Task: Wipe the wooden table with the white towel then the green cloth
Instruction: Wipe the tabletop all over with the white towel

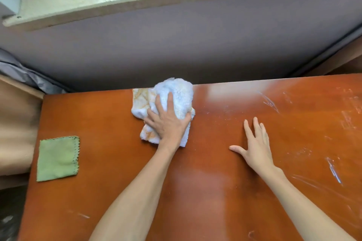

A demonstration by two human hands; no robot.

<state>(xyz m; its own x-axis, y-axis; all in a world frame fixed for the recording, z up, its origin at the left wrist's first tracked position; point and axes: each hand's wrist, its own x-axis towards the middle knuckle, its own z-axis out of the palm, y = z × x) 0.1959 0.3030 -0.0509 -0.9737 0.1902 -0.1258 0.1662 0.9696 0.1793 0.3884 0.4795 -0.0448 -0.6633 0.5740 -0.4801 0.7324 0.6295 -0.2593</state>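
Left hand pressed soft, bunched towel at far edge of table, fingers spread; right hand splayed flat. Judged limp: hold mid-bundle.

towel: far edge of table, maybe overhanging | cloth: left, nearer

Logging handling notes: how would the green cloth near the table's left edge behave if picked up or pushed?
The square green cloth looks thin and lies flat, so it would probably hang limp and feel light. On the glossy wooden table, a push would likely slide or bunch it.
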